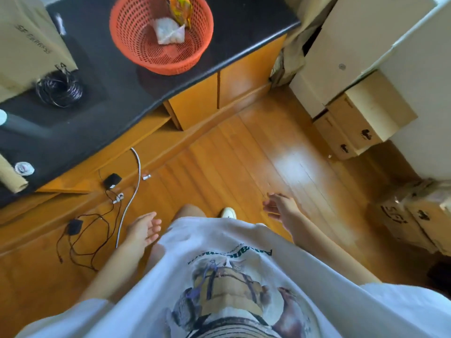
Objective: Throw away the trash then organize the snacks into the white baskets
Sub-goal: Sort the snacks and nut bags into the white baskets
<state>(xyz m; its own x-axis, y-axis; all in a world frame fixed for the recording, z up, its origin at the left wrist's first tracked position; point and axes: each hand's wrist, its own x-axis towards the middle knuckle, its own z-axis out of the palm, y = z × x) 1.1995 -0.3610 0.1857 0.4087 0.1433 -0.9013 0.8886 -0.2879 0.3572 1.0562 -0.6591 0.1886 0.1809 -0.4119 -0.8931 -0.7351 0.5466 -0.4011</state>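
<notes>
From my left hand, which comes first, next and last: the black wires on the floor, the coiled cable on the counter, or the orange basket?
From the left hand:
1. Black wires, on the floor just left of it.
2. Coiled cable, on the counter's left part.
3. Orange basket, farther back on the counter.

Black countertop (117,93), red basket (136,45), coiled cable (59,90), cardboard box (26,45)

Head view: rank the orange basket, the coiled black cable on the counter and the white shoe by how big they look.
1. orange basket, clearly largest.
2. coiled black cable.
3. white shoe, though partly hidden by the shirt.
</notes>
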